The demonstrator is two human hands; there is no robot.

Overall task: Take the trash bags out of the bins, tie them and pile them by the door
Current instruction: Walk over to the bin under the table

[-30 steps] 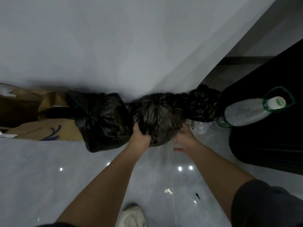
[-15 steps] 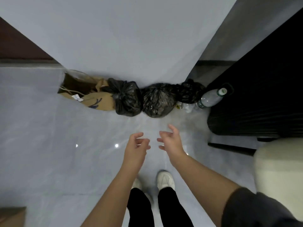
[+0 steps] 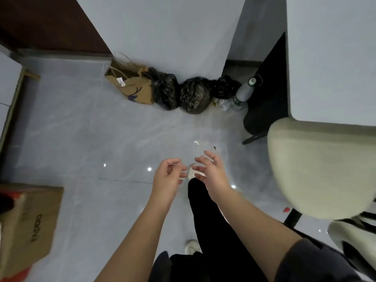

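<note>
Three tied black trash bags lie in a row on the grey floor against the white wall: a left bag (image 3: 164, 91), a middle bag (image 3: 194, 95) and a smaller right bag (image 3: 225, 88). My left hand (image 3: 167, 177) and my right hand (image 3: 210, 169) hang in front of me above the floor, well short of the bags. Both hands hold nothing, with fingers loosely curled and apart.
A brown paper bag (image 3: 132, 86) sits left of the trash bags. A plastic bottle (image 3: 244, 91) stands to their right beside a black object (image 3: 266, 102). A cream chair (image 3: 317, 167) is at right, a cardboard box (image 3: 28, 226) at lower left. A dark brown door (image 3: 46, 25) is at upper left.
My hands let go of the middle bag and drew back. I have stepped away from the row of bags, so they now look small and far.
</note>
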